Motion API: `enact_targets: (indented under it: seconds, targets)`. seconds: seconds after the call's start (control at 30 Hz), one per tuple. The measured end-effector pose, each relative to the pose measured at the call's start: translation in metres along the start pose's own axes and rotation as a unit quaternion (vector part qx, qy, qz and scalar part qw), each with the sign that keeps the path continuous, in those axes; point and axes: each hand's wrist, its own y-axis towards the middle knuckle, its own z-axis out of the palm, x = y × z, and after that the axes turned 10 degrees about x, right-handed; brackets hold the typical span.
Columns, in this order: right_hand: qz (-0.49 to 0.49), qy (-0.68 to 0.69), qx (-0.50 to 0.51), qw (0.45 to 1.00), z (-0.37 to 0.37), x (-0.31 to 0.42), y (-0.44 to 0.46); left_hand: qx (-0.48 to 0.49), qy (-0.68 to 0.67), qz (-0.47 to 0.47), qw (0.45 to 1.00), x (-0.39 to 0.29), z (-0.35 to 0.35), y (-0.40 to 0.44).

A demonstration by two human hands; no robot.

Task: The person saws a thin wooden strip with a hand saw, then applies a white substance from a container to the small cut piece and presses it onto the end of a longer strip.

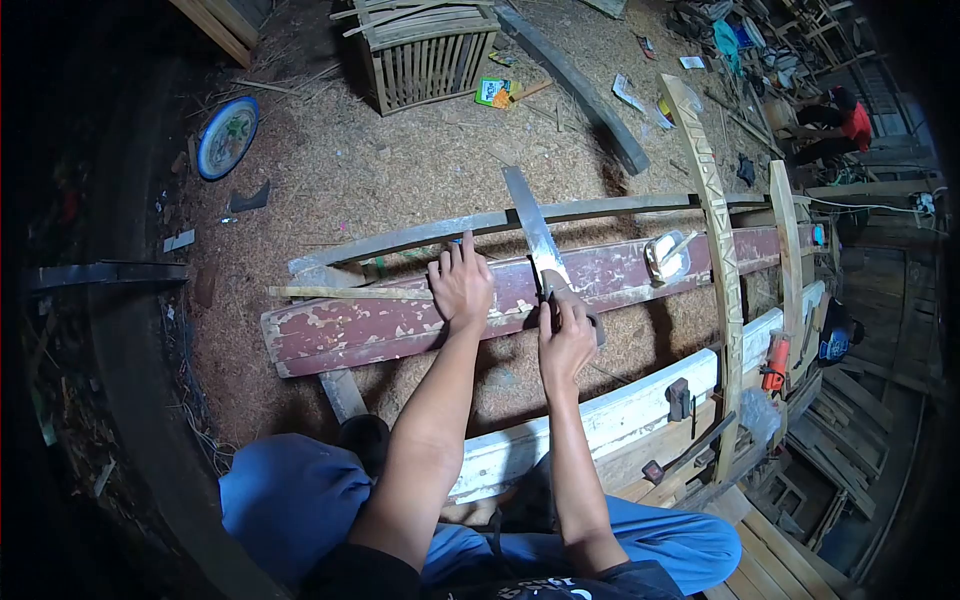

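Note:
My right hand [566, 345] is closed around the handle of a handsaw [535, 225]. Its wide metal blade points away from me, lying across the maroon plank with peeling paint [370, 335] and over the curved grey beam behind it. My left hand [462, 285] presses on the plank to the left of the saw, index finger stretched forward. A thin wooden strip [350, 293] runs from the left to beneath that hand, which holds it against the plank. The strip's right end is hidden by my hand. On the plank to the right sits a clear plastic tub [667, 257] with a stick or brush handle across it.
Across the planks at right lies a long carved wooden piece [722, 250]. A white board [620, 400] runs near my legs, with a red tool [775, 362] beyond. A slatted crate [430, 60] and a blue-rimmed basin [228, 138] stand on the shaving-covered floor. Another person [850, 120] crouches far right.

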Motion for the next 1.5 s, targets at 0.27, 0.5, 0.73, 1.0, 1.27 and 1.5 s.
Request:
enact_targets:
  seconds: [0.27,0.5,0.73,1.0,1.27,1.5]
  targets:
    - [-0.070,-0.005,0.020,0.997,-0.008,0.008,-0.009,0.005,0.002,-0.006,1.000,0.000,0.001,0.000]
    - [-0.045,-0.040,0.034,0.998,0.002,0.018,-0.011,-0.059,0.024,0.001,0.998,0.000,0.003,0.000]
    - [-0.021,-0.017,0.019,0.999,0.005,0.023,-0.011,-0.018,0.003,0.000,1.000,0.000,0.003,0.000]
    - [0.067,0.088,-0.095,0.989,-0.006,0.045,-0.015,-0.034,-0.017,0.018,0.999,0.002,0.001,-0.004]
    - [0.124,0.242,-0.183,0.945,-0.017,0.056,-0.023,-0.071,-0.131,0.047,0.988,0.005,-0.006,-0.016]
    - [0.134,0.381,-0.224,0.887,-0.094,0.034,-0.028,-0.106,-0.204,0.179,0.957,-0.066,-0.075,-0.045]
